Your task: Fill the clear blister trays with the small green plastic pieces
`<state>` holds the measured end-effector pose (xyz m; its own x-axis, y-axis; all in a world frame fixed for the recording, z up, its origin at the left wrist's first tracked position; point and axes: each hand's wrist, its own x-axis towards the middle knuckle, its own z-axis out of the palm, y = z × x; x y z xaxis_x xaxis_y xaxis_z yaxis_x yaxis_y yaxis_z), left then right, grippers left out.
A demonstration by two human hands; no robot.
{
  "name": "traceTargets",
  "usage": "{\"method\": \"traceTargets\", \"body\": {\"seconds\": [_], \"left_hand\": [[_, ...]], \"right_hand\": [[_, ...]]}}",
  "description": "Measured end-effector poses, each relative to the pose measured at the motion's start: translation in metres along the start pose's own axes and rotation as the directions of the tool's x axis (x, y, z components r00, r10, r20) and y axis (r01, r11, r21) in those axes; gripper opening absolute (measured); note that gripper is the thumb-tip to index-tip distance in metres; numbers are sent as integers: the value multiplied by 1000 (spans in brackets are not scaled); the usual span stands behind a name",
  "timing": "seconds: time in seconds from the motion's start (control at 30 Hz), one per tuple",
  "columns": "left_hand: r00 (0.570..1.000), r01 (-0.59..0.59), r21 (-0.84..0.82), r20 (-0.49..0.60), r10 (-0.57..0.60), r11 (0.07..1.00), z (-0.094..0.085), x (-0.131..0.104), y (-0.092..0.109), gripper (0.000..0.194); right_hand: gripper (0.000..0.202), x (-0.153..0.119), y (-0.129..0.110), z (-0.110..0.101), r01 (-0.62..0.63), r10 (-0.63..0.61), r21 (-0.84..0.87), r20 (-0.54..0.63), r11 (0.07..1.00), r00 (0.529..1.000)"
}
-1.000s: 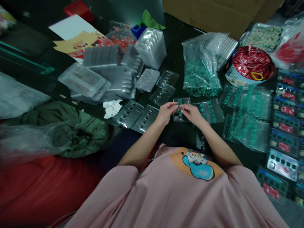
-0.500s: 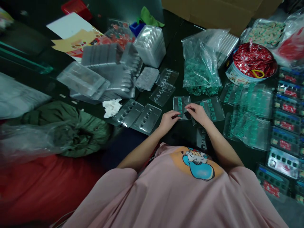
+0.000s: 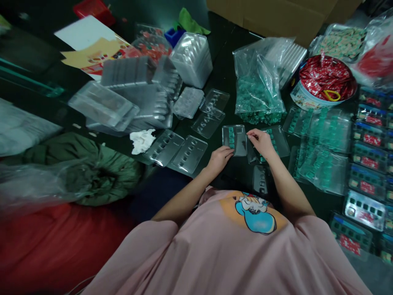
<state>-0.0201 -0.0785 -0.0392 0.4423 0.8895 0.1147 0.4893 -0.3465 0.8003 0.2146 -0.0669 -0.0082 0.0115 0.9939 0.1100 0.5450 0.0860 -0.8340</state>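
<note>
A small clear plastic tray lies on the dark table in front of me, with a column of green square pieces along its left half. My left hand is at the tray's lower left corner, fingers closed on its edge. My right hand has its thumb and fingertips pinched at the tray's right edge. Under and beyond my right hand lies another clear tray with green pieces, partly hidden by the hand. A further clear tray lies close to my body.
A plastic bag of green pieces stands beyond the hands. Filled trays overlap at right, near a round tin of red packets. Stacked clear trays and two loose trays lie at left. A cardboard box is at the back.
My right hand has moved from over the tray's inside to its right edge. My left hand has shifted slightly along the lower left corner. The whole view has drifted a little.
</note>
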Motion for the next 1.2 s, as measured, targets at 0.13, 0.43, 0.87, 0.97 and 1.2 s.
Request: {"method": "traceTargets", "body": {"seconds": [0.13, 0.43, 0.87, 0.97, 1.2], "left_hand": [[1000, 1, 13, 22, -2, 1000, 2, 2, -3, 17], [995, -65, 176, 84, 51, 982, 0, 3, 0, 21], [994, -79, 53, 81, 75, 995, -26, 5, 12, 28], [992, 15, 163, -130, 6, 986, -49, 35, -5, 28], [999, 40, 273, -34, -32, 961, -42, 49, -22, 28]], "right_hand": [[20, 19, 8, -9, 1, -19, -194, -90, 981, 996], [25, 71, 23, 7, -32, 34, -591, -8, 806, 999], [36, 69, 18, 3, -39, 40, -554, -10, 832, 999], [34, 69, 14, 5, -18, -7, -465, -53, 885, 999], [29, 73, 3, 15, -27, 23, -45, -71, 999, 997]]}}
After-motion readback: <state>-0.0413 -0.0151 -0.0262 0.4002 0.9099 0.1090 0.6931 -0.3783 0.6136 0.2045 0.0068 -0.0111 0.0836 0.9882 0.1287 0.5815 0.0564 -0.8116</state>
